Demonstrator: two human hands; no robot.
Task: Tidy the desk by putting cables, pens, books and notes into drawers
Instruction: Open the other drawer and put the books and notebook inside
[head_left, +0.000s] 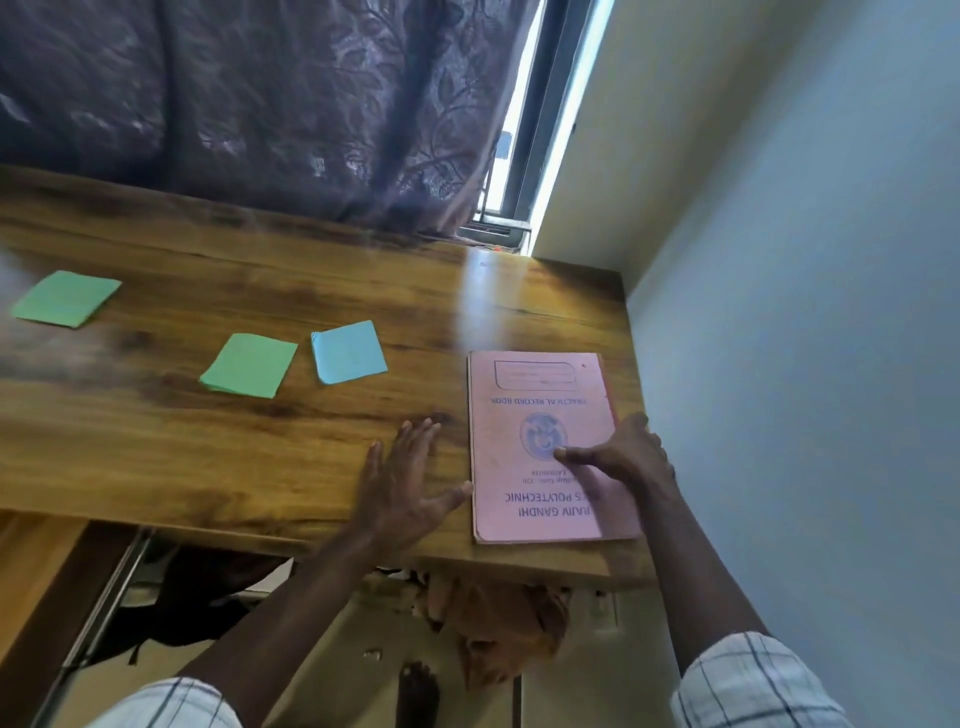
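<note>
Head view, single frame. A wooden surface (208, 457) runs across the middle of the frame, its near edge towards the bottom. The pink book (535, 395) lies flat on it at lower right of centre, close to the near edge and to the surface's right end, with its printed cover facing up and its lettering upside down to the camera. The right hand (628, 457) is on the book: the thumb (563, 453) presses on the cover beside the round emblem and the fingers bend over the book's right edge, so the grip is narrow and holds the book by that edge. The left hand (400, 483) lies palm down on the bare wood just left of the book, fingers straight and spread, its grip wide and holding nothing; the thumb tip reaches the book's left edge, though contact cannot be confirmed. Three paper notes lie flat and apart from one another left of the book: a blue note (349, 352) nearest it, a middle green note (249, 365) just beside the blue one, and a far green note (66, 299) at the left of the frame. Both forearms enter from the bottom of the frame in checked sleeves (753, 686). A dark patterned curtain (260, 104) hangs behind the surface across the upper left, a window (524, 130) shows at its right edge, and a pale wall (779, 260) fills the right side. Below the surface an orange cloth (509, 623) and a bare foot (418, 691) are visible.
</note>
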